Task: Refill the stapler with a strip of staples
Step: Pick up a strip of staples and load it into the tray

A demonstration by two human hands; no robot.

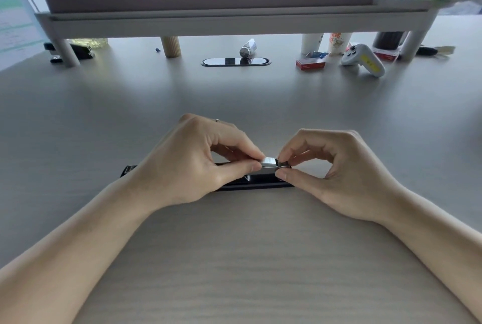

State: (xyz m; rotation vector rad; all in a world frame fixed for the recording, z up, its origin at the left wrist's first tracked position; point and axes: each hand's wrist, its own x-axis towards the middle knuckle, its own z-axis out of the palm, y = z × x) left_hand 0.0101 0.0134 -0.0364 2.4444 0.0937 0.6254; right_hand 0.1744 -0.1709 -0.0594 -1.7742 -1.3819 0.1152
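A black stapler (260, 183) lies opened flat on the desk, running left to right under my hands. A silvery strip of staples (269, 162) sits over its metal channel. My left hand (198, 164) pinches the strip's left part between thumb and forefinger. My right hand (336, 169) pinches the right end of the strip or the channel's tip; which one I cannot tell. Much of the stapler's middle is hidden behind my left hand; its black end (128, 170) shows at the left.
A red staple box (310, 64) lies at the back right beside a grey and yellow controller (363, 60), with paper cups (339, 42) behind. A cable grommet (235, 61) and a small tube (247, 48) sit mid-back under a monitor riser (234, 23).
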